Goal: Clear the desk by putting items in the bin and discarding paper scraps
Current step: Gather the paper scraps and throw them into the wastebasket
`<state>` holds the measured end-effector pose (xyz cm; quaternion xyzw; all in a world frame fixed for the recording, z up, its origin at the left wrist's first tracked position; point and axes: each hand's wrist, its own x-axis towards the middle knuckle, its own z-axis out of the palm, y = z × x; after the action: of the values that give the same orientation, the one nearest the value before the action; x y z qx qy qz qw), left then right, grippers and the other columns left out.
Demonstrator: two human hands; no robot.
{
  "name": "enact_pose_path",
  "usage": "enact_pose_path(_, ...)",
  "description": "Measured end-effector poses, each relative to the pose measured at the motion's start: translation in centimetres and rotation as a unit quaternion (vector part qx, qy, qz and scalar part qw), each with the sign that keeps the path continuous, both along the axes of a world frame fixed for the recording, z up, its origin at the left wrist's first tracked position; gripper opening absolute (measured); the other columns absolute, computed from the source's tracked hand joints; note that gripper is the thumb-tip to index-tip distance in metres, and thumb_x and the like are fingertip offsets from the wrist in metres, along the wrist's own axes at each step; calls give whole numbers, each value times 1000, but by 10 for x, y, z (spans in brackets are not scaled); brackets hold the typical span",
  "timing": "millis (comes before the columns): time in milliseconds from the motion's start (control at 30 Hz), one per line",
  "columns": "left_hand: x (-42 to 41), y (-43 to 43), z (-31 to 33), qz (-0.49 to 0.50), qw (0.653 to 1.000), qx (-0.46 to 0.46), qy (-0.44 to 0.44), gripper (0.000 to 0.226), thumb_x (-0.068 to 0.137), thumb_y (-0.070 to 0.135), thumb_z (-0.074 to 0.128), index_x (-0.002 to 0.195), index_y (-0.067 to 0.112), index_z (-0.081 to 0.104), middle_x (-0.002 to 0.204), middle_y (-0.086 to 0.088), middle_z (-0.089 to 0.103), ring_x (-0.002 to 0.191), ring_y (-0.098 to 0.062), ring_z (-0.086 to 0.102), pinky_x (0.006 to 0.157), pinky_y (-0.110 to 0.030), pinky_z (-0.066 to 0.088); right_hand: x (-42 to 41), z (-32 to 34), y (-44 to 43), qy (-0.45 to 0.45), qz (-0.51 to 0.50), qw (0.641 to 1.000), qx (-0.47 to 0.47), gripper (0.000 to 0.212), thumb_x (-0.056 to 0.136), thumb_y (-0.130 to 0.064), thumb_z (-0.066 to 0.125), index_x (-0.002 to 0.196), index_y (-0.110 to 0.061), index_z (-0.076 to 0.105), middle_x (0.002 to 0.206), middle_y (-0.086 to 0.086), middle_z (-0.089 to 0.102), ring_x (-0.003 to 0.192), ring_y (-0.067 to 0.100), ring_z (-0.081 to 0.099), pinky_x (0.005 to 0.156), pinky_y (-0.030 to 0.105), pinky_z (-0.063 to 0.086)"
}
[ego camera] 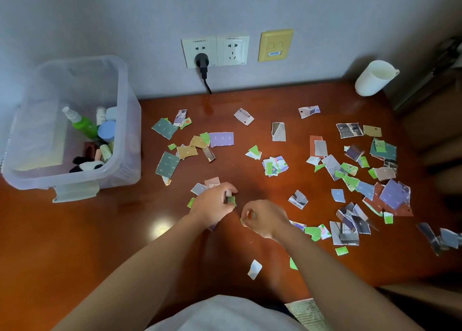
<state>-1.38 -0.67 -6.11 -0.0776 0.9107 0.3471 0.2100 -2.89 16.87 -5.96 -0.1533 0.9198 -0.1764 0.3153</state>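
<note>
L hand [212, 203]: fingers curled, pinching a small wad of scraps [231, 200], green + white. R hand [265, 218] is just beside it, not touching, thumb & forefinger closed on a tiny green scrap [242, 221]. Both are low over the desk [100, 230].

Room: left of L hand and back toward the person is bare wood w/ a light glare, the widest open stretch. Beyond both hands a bare lane runs up the middle to the desk's back edge at the wall, under the sockets [215, 51] w/ a black plug [202, 61]. Right of R hand is crowded: a dense scrap spread [370, 180] reaches out to the right edge, many pieces overlapping. Beyond L hand lies a second group [185, 143] of teal, tan, lilac pieces, some touching. A small stack [275, 165] sits beyond R hand. One pale scrap [255, 269] lies alone btwn the forearms.

Containers: clear plastic bin [120, 85] well left of L hand, against the wall, top open, latch facing the person. Inside: green spray bottle [83, 124], blue-lidded jar [107, 130], black-and-white plush [87, 165], small tubes, a pale flat box on the far-left side. White cup [372, 78] far right beyond R hand, at the back edge; contents can't tell.
</note>
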Motion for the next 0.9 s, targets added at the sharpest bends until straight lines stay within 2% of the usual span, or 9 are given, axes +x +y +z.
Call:
enact_pose_path(133, -4, 1, 0, -80, 991, -89, 50, 33, 91, 27, 57, 124, 32, 52, 115, 10, 64, 104, -16, 60, 80, -30, 49, 1, -2, 1, 4, -10, 1000, -8, 5, 85, -37, 65, 89, -35, 64, 84, -13, 62, 78, 11, 59, 60, 23, 46)
enact_pose_path(267, -8, -1, -2, -107, 984, -130, 55, 26, 91, 32, 59, 115, 26, 53, 107, 2, 65, 96, -21, 61, 73, -30, 47, 1, -2, 2, 15, -15, 1000, -12, 11, 83, -39, 67, 94, -35, 66, 84, -15, 62, 78, 10, 59, 68, 26, 53)
enact_pose_path(467, -14, -1, -5, -108, 982, -149, 35, 20, 88, 36, 63, 101, 22, 59, 100, 0, 66, 91, -21, 61, 68, -29, 45, 4, -2, 0, 28, -8, 1000, -8, 8, 86, -33, 64, 90, -35, 70, 87, -14, 65, 80, 11, 60, 67, 27, 55)
enact_pose_path(567, -11, -1, -10, -75, 990, -121, 21, 17, 86, 39, 65, 95, 25, 61, 95, 3, 66, 88, -18, 61, 70, -30, 49, 4, -1, 0, 30, 3, 1000, -4, 8, 88, -32, 63, 89, -34, 71, 87, -14, 64, 81, 11, 60, 64, 25, 50)
enact_pose_path(667, -8, 2, -10, 58, 998, 35, -11, 19, 82, 39, 71, 82, 22, 63, 84, 4, 65, 76, -13, 59, 67, -30, 47, 3, 0, 0, 28, 8, 1000, -3, 7, 88, -33, 62, 88, -34, 69, 84, -14, 61, 81, 11, 59, 62, 24, 45)
enact_pose_path(700, -8, 4, -6, 129, 984, 119, -33, 20, 81, 35, 73, 80, 17, 64, 79, 3, 63, 71, -12, 57, 63, -27, 43, 3, 0, 0, 26, 10, 1000, -2, 7, 88, -33, 61, 88, -34, 68, 84, -14, 60, 80, 11, 59, 62, 24, 43)
enact_pose_path(767, -8, 4, 4, 280, 914, 275, -107, 19, 83, 26, 71, 75, 13, 61, 70, 1, 53, 60, -12, 49, 55, -21, 39, 3, -1, 0, 18, 14, 1000, 3, 7, 89, -32, 60, 88, -34, 66, 83, -14, 57, 79, 11, 57, 60, 24, 40)
enact_pose_path(833, -6, 0, 11, 401, 797, 409, -192, 17, 86, 22, 65, 76, 16, 53, 67, -1, 46, 49, -11, 45, 43, -18, 38, 3, -2, 0, 6, 22, 1000, 8, 6, 91, -31, 58, 90, -33, 63, 84, -14, 57, 79, 12, 57, 59, 24, 41)
enact_pose_path(900, -4, -8, 13, 464, 679, 518, -233, 10, 88, 19, 60, 84, 15, 51, 69, -2, 50, 44, -10, 50, 37, -16, 39, 3, -3, -1, -2, 25, 1000, 13, 5, 91, -31, 56, 91, -32, 60, 86, -12, 59, 81, 13, 58, 62, 25, 46)
